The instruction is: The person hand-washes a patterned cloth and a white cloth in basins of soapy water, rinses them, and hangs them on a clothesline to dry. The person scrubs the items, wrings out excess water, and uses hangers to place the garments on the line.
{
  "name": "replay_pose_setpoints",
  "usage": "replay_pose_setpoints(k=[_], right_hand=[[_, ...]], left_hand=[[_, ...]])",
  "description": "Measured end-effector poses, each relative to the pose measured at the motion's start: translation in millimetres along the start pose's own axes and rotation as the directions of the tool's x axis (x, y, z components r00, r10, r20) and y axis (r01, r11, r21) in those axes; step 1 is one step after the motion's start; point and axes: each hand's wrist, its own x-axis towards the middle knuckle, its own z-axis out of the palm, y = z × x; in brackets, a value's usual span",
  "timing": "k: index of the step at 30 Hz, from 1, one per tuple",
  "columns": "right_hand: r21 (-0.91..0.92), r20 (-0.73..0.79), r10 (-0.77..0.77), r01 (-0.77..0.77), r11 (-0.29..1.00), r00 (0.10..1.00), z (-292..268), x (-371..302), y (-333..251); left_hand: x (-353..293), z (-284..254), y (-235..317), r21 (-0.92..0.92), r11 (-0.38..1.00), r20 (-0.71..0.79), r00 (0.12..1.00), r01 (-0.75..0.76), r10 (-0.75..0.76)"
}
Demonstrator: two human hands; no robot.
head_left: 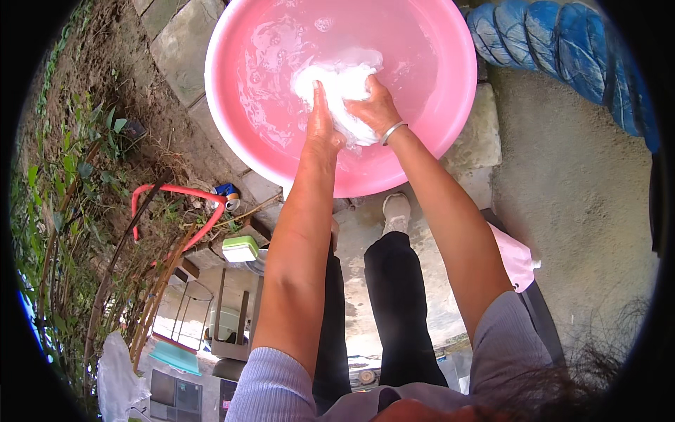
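Gripping a wet white cloth (337,83) between both hands: left hand (323,124) on its left side, right hand (377,110) on its right, both clamped on fabric, apart from each other. Fingers mostly buried in folds; exact grip can't be told. Cloth sits inside the pink basin (460,74), about mid-width, toward the near edge; how much is under water (411,74) isn't clear. Step in hand reads as kneading or rinsing, my judgement; can't tell which. Next move probably calls for a firm, even two-sided squeeze, kept low inside the rim, since soaked fabric should be heavy and slippery. Materials: cloth is limp, bunched, rounded folds, weave washed out by glare. Basin is round, smooth, glossy, likely plastic, paler along the left edge. Water is cloudy, bubbles mostly toward the left edge. Bangle (393,133) on right wrist: thin, smooth, metallic. Off the basin's right edge, a blue bundle (552,39): crinkled sheeting, dark ties. Stone slabs (186,56) off the left edge: flat, rough, angular.
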Motion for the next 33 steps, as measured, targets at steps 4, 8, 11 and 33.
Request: replay_pose_setpoints(k=[4,8,11,33], right_hand=[[-0.054,-0.005,-0.327,0.327,0.944,0.945,14,-68,-38],[-0.238,0.007,-0.531,0.517,0.822,0.847,18,-100,-76],[-0.523,-0.053,-0.543,0.44,0.73,0.838,9,-67,-65],[-0.939,0.04,0.27,-0.056,0.339,0.962,-39,40,23]], left_hand=[[-8,22,8,-0.067,0.997,0.134,0.99,-0.03,0.039],[-26,16,-7,-0.021,0.975,0.17,0.96,-0.22,0.22],[-39,30,-11,-0.149,0.956,0.178,0.944,-0.254,0.278],[-11,-24,3,0.97,-0.107,-0.208,0.973,0.219,0.099]])
